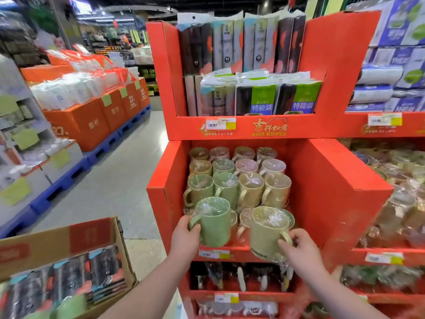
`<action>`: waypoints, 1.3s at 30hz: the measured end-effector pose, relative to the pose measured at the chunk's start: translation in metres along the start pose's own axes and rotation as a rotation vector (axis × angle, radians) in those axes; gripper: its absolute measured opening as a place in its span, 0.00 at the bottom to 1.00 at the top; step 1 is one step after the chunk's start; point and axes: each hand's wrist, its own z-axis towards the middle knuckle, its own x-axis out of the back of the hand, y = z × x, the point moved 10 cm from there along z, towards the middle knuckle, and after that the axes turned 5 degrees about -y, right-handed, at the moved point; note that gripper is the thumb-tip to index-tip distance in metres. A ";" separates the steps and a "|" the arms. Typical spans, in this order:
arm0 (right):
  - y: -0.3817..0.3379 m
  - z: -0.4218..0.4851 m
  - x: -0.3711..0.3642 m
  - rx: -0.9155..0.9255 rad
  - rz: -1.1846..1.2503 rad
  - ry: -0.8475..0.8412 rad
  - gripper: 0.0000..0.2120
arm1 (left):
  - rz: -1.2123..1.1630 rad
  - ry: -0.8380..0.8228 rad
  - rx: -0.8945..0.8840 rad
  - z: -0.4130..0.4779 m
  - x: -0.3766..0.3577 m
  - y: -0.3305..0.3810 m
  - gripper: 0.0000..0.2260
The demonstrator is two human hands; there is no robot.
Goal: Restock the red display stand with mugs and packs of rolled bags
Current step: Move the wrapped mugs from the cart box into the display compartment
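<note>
The person stands in front of the red display stand [333, 192] and holds one wrapped mug in each hand over the front of the middle shelf. The left hand [186, 236] grips the green mug [213, 223] at its handle side, with the fingers [195, 228] curled around the handle and pressed to the wall of the mug, so the mug stays upright. The right hand [299, 248] holds the beige mug [268, 231] by its handle too; its fingers [286, 246] pinch the handle and the loose plastic wrap below it. Both mugs are just above the front row, where the shelf has some lower mugs and a gap, and I think they are held by the handles so that they can be lowered straight down into this place. Behind them the mugs in rows [239, 178] stand close together, all with the mouth up and covered by film, and this looks like the pattern to follow. The top shelf already carries the packs of rolled bags [241, 65], standing upright and tight. At the lower left a cardboard box [92, 236] holds more packs [69, 284] and some green mugs, near enough to reach for the next pieces. The mug shelf seems nearly full; the front row is not yet complete.
</note>
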 end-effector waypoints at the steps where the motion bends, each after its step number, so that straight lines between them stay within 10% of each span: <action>1: -0.006 0.005 -0.005 -0.002 0.003 -0.010 0.05 | 0.007 -0.002 -0.007 0.009 0.001 0.002 0.05; 23: -0.033 0.082 -0.081 -0.011 -0.081 -0.072 0.10 | 0.049 0.043 0.130 0.105 -0.010 -0.039 0.06; 39: -0.039 0.091 -0.124 0.153 -0.057 -0.299 0.17 | 0.702 -0.059 -0.086 0.097 -0.035 0.000 0.36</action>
